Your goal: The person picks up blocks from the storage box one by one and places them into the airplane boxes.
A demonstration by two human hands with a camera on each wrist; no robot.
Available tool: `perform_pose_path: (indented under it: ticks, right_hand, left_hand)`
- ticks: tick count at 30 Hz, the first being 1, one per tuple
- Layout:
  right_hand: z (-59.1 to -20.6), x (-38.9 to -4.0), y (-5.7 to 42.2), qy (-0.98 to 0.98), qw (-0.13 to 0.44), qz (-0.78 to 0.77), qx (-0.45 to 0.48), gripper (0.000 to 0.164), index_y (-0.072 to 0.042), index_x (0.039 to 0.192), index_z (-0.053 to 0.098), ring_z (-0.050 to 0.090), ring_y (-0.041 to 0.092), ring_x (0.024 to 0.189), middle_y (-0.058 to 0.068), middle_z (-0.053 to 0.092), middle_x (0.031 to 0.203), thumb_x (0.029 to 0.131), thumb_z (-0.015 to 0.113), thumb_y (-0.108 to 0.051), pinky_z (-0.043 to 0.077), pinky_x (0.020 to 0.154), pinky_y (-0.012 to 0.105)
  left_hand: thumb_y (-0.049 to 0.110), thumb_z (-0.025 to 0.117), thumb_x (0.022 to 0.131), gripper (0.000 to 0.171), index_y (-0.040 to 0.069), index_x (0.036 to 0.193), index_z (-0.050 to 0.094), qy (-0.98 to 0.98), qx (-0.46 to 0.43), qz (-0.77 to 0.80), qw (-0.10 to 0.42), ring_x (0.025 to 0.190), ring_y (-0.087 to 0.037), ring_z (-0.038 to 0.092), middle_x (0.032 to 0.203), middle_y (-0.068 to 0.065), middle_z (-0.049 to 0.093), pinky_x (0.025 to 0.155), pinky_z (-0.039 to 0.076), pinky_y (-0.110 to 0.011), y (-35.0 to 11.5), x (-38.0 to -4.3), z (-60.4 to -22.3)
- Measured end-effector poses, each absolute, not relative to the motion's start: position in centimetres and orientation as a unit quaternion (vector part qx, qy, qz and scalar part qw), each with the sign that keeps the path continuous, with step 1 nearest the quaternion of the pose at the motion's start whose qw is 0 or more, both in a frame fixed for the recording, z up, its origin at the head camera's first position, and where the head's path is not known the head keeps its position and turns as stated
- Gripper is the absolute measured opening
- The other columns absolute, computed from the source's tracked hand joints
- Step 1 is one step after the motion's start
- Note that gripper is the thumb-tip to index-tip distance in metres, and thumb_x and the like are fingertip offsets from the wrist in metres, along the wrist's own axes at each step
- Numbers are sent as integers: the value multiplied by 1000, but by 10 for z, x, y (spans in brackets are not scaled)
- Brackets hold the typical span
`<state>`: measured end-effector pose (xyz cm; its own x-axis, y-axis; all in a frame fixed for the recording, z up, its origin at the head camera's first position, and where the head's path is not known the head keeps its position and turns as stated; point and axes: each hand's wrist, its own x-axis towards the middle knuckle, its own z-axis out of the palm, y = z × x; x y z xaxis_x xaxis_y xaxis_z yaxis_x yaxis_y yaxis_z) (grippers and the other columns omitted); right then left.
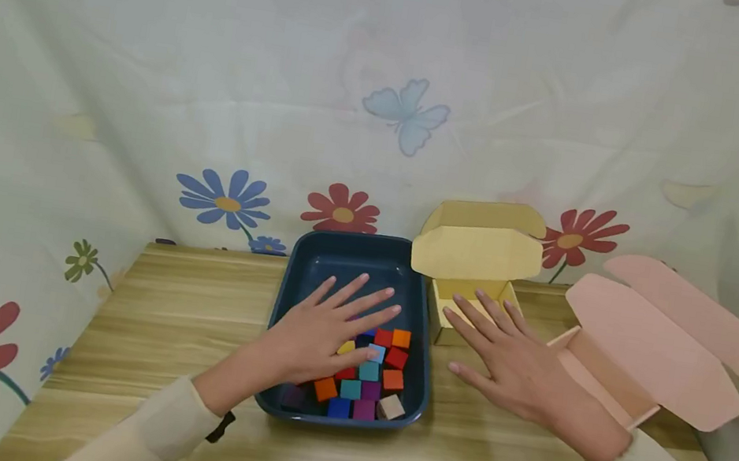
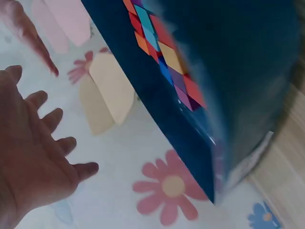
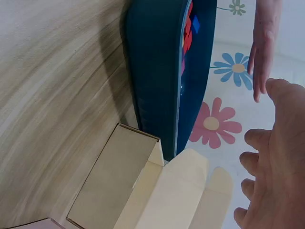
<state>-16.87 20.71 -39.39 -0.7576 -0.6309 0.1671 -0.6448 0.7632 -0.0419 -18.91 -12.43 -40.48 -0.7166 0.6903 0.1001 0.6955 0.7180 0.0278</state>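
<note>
Above a dark blue tray my left hand hovers with its fingers spread, holding nothing. Several coloured cubes lie in the near half of the tray, among them an orange cube, a white cube and a blue cube; some are hidden under the hand. My right hand is also spread and holds nothing, over the table between a yellow cardboard box and a pink cardboard box. Both boxes have raised lids. In the left wrist view the left hand appears apart from the tray.
The wooden table carries the tray and both boxes. A floral cloth stands behind and along the sides. The yellow box stands close against the tray's right side, and the pink box sits farther right, near the right cloth wall.
</note>
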Motion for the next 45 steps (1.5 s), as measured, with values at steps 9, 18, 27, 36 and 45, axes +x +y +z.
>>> perform_pose_path:
  ticks: [9,18,27,36,45]
  right_hand:
    - [-389,-176,189,-930,37,55,360,72,-18,160,34,20,37,153,10,29,165,101,54,-54,24,120,57]
    - [-383,-190,159,-914,27,43,402,69,-13,157,38,30,38,149,12,35,162,101,60,-46,31,119,51]
    - [-377,-209,120,-903,-13,61,424,62,-10,154,43,40,34,144,12,44,156,101,65,-31,41,113,47]
    - [-378,-241,65,-904,-119,55,408,51,-14,151,49,49,30,135,11,51,150,102,61,-26,47,108,43]
    - [-394,-278,31,-896,-196,57,394,43,-13,142,59,55,22,128,6,60,141,102,64,-27,50,105,38]
  left_hand:
    - [40,62,100,66,26,159,36,-952,-259,-150,72,151,-37,26,166,-2,30,115,31,-63,-178,-188,-405]
    - [25,60,102,51,6,148,46,-912,-30,-409,-3,129,-42,56,151,-19,49,101,50,-54,-229,-185,-444]
    - [17,48,107,43,-4,145,47,-775,50,-625,-77,125,-30,55,144,-24,52,100,52,-43,-235,-177,-473]
    - [22,55,106,52,-3,149,42,-732,65,-667,-122,114,-17,58,143,-22,52,96,53,-33,-242,-182,-485]
    - [11,60,100,47,-6,143,49,-699,111,-703,-79,102,-14,64,131,-18,61,83,57,-27,-228,-178,-491]
